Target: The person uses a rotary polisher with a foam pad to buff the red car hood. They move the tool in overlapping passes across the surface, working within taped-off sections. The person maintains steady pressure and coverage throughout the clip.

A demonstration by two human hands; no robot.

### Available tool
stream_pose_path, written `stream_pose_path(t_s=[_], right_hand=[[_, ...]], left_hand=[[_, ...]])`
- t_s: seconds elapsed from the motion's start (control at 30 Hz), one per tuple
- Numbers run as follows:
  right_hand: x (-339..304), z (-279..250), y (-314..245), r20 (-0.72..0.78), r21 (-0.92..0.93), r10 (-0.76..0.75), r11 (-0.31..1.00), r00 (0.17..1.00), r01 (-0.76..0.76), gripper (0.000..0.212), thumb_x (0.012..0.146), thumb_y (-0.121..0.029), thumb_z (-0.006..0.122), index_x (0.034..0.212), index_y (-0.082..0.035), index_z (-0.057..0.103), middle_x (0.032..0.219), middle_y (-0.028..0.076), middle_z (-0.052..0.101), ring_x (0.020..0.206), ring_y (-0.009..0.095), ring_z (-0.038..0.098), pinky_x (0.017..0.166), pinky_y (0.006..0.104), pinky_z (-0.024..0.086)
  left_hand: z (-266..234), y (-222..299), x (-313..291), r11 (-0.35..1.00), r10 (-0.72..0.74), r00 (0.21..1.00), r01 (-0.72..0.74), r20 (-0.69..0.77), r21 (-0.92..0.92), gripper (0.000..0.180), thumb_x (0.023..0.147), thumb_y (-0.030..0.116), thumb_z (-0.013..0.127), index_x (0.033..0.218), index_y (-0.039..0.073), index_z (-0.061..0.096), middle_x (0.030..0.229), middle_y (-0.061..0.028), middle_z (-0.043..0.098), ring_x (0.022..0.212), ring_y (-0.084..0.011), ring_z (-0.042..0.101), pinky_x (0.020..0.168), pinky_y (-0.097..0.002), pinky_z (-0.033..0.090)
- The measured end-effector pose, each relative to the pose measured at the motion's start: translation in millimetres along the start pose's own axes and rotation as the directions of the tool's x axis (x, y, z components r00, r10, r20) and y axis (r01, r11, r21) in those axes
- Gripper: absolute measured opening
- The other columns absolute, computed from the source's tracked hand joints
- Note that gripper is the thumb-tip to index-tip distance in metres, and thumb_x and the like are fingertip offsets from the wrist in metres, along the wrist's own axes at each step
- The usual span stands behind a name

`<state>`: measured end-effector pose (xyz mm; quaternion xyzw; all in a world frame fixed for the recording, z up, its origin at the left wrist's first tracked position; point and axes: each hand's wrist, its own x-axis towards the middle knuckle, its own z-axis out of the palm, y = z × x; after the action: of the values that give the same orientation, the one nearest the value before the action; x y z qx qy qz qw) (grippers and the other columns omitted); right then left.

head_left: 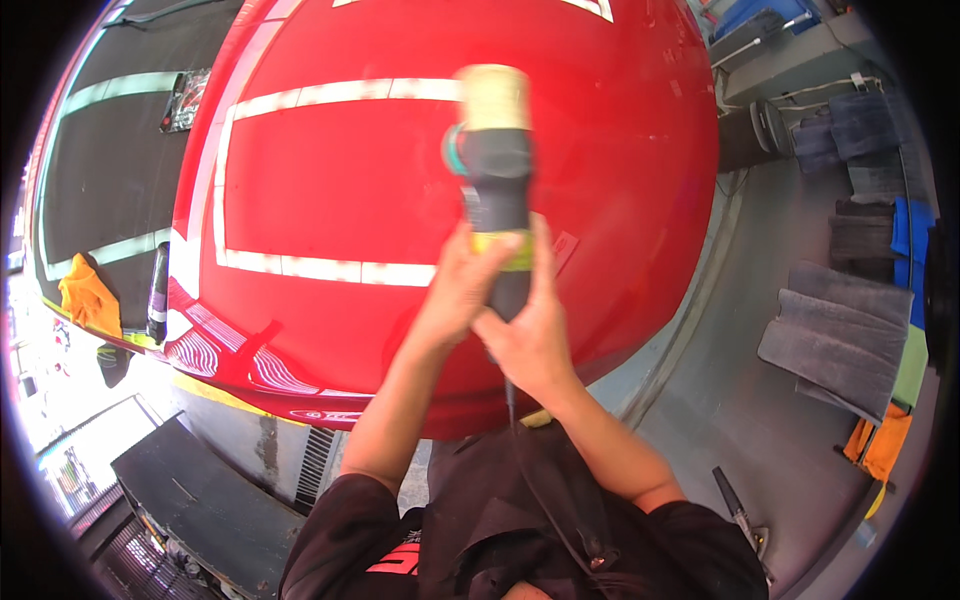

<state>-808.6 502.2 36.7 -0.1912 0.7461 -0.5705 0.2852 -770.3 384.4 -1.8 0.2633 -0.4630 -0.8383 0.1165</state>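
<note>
A corded power polisher (pixel 500 165), black with a pale yellow front end and a bright yellow band, is held over a glossy red car hood (pixel 620 170). Motion smears it a little. My left hand (pixel 462 278) grips its body from the left side by the yellow band. Around the rear handle, my right hand (pixel 530 325) is closed, lower and to the right. A teal and white round edge shows at the tool's left side; whether the pad touches the paint I cannot tell. The power cord (pixel 512 400) hangs from the handle down along my body.
Dark car glass (pixel 110 160) lies left of the hood, with an orange cloth (pixel 90 297) and a dark bottle (pixel 158 290) by it. A black bench (pixel 205 500) stands lower left. Towels (pixel 840 330) hang at right, beyond the grey floor (pixel 720 400). A black bin (pixel 748 137) stands upper right.
</note>
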Motion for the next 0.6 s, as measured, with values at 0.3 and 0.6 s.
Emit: stream_pose_path(t_s=[0.3,0.6], right_hand=[[-13.0,8.9,3.8,0.146,-0.08,-0.016,0.996,0.989,0.028,0.112,0.084,-0.02,0.08,0.173,-0.014,0.012,0.139,0.034,0.062,0.125,0.047,0.067,0.102,0.0494,0.056],[-71.1,3.8,24.8,-0.188,0.116,0.073,0.992,0.98,-0.052,0.109,0.088,-0.011,0.084,0.171,-0.008,0.012,0.143,0.021,0.058,0.119,0.025,0.066,0.098,0.0391,0.057]], left_hand=[[-12.6,1.2,-35.4,0.998,0.041,0.983,-0.031,-0.181,0.06,0.043,0.105,0.032,0.065,0.137,0.003,0.057,0.113,-0.0069,0.069,0.1,-0.0144,0.068,0.088,-0.0323,0.057],[16.4,-36.4,-39.0,0.995,-0.084,0.972,0.093,0.219,-0.029,0.051,0.099,0.024,0.077,0.138,0.002,0.053,0.119,-0.0057,0.063,0.108,-0.0113,0.059,0.096,-0.0324,0.051]])
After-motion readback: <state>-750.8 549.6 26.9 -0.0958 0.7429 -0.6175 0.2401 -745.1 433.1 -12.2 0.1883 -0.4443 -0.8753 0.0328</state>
